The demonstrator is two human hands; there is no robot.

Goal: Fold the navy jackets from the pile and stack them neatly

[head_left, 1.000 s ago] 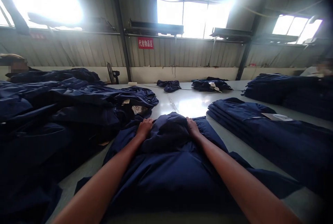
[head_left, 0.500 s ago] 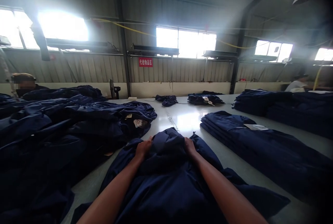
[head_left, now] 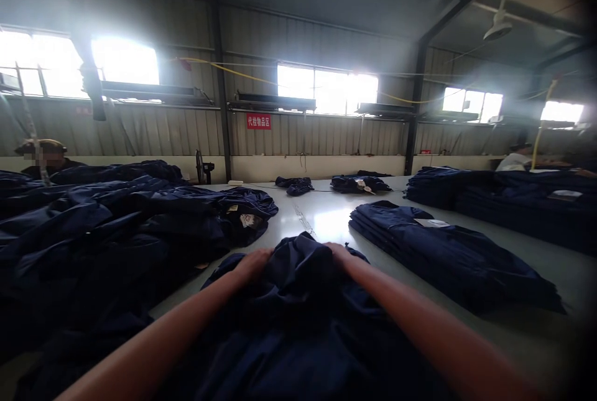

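Note:
A dark blue jacket (head_left: 289, 332) fills the space in front of me, its upper part bunched into a raised fold over the table. My left hand (head_left: 254, 263) is closed on the cloth at the left of that fold. On the opposite side my right hand (head_left: 339, 255) grips the fold too, with its fingertips hidden behind the fabric. Both arms reach forward over the jacket, and its lower part lies in shadow at the bottom of the view.
A loose heap of dark blue garments (head_left: 140, 227) covers the left side of the table (head_left: 321, 221). To the right lies a folded stack (head_left: 433, 245) with a white tag, and larger stacks (head_left: 494, 193) stand behind it. A person (head_left: 46, 155) is at the far left, another (head_left: 515, 158) far right.
The view has tipped upward slightly. My hands still hold the fold, with my forearms spread wider. The jacket's lower right part, which lay spread on the table, no longer shows there.

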